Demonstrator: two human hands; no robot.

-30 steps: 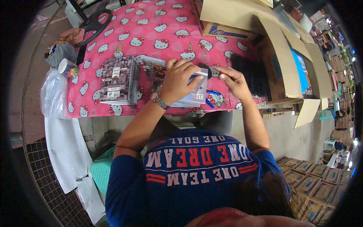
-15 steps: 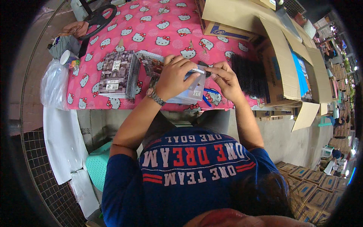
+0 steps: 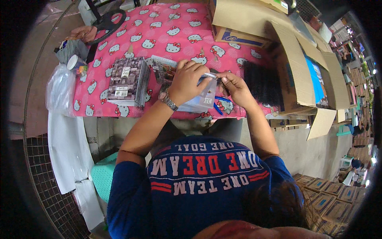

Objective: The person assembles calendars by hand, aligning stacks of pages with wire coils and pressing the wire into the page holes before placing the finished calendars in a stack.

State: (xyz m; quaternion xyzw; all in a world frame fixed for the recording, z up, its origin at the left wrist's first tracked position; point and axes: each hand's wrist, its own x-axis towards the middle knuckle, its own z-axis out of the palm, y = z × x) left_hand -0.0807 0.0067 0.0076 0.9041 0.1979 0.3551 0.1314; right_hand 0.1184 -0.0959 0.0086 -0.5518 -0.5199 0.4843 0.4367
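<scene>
A loose notebook block with a clear plastic cover (image 3: 203, 99) lies at the front of the table. My left hand (image 3: 188, 83), with a metal watch at the wrist, curls over its far part and grips it. At the block's far right corner, my right hand (image 3: 235, 86) is closed in a pinch; the small thing between thumb and finger is too small to name. More printed notebook sheets (image 3: 162, 71) show partly behind my left hand. To the left is a stack of spiral notebooks (image 3: 127, 81) with grey picture covers. A blue pen-like tool (image 3: 219, 106) lies beside the block.
Black wire binding coils (image 3: 260, 83) lie in a pile on the right, beside an open cardboard box (image 3: 292, 75). Another box (image 3: 238, 30) stands at the back. A plastic jar (image 3: 75, 64) and clear plastic bag (image 3: 60, 89) are at the left edge of the pink tablecloth (image 3: 159, 36).
The view has shifted slightly, so the table things appear a little lower and further right. My right fingers have moved slightly at the block's corner; my left hand keeps its grip.
</scene>
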